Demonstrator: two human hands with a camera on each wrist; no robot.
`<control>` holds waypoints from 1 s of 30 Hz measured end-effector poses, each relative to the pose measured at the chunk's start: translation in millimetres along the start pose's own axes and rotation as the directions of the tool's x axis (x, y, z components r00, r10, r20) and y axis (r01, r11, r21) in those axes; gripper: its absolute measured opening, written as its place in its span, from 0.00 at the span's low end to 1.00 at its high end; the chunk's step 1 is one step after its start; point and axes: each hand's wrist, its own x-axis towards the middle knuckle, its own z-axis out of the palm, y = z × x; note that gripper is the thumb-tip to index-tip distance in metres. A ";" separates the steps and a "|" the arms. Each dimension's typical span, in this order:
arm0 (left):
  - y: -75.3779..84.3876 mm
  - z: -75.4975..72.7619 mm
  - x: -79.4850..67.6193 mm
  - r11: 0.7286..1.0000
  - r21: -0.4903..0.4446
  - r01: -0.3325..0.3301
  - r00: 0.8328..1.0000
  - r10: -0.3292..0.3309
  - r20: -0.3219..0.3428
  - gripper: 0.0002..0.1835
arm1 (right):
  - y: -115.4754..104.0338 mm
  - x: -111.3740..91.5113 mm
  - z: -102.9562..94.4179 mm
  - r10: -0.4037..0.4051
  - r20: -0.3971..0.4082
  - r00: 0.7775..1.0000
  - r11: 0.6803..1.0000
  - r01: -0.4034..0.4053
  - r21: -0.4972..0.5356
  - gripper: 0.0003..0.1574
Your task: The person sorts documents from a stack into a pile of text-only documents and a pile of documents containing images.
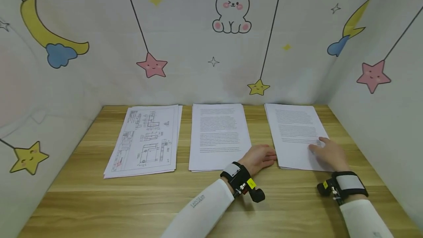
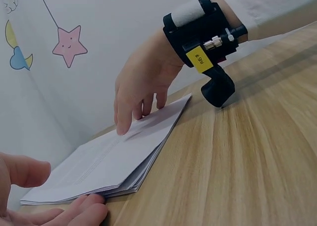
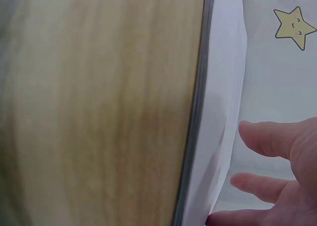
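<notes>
On the right of the table lies a stack of printed text sheets (image 1: 294, 131), with a hand at either side. My left hand (image 1: 259, 158) rests by its left edge with fingers stretched out; in the left wrist view the fingertips (image 2: 88, 211) are right at the paper edge and the thumb stands apart. Over the stack's lower right part is my right hand (image 1: 330, 154), its fingers reaching down to the top sheet in the left wrist view. The right wrist view shows that thumb (image 3: 267, 138) spread from the fingers. In the left wrist view the stack's near corner has slightly separated sheets.
A second stack of text sheets (image 1: 218, 135) lies in the middle, close to my left wrist. At the left is a stack of technical drawings (image 1: 145, 139). The wooden table (image 1: 132, 205) ends at white walls printed with stars and a rabbit. Both wrists wear camera straps.
</notes>
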 end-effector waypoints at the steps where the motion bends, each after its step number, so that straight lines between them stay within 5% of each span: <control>1: 0.0 0.2 0.4 1.000 0.007 0.000 1.000 0.000 -0.006 0.34 | -0.8 0.2 0.2 0.004 -0.002 1.000 1.000 -0.004 0.005 0.46; 14: 5.0 5.5 7.6 0.998 0.055 -0.011 0.999 0.013 -0.042 0.15 | -13.2 -3.4 6.1 -0.025 -0.030 0.999 0.999 0.025 0.021 0.47; 20: 5.5 3.3 10.2 0.985 0.162 -0.058 0.995 0.071 -0.071 0.16 | -21.1 -2.0 15.7 -0.035 -0.056 0.998 0.992 0.042 0.122 0.46; 25: -1.3 -2.2 10.0 0.965 0.251 -0.073 0.989 0.102 -0.104 0.16 | -25.2 -6.3 16.5 0.093 0.048 0.994 0.918 -0.105 0.381 0.45; 30: 2.7 -9.5 11.5 0.967 0.226 -0.114 0.993 0.118 -0.001 0.18 | -26.0 -7.4 8.4 0.149 0.050 0.988 0.841 -0.153 0.519 0.44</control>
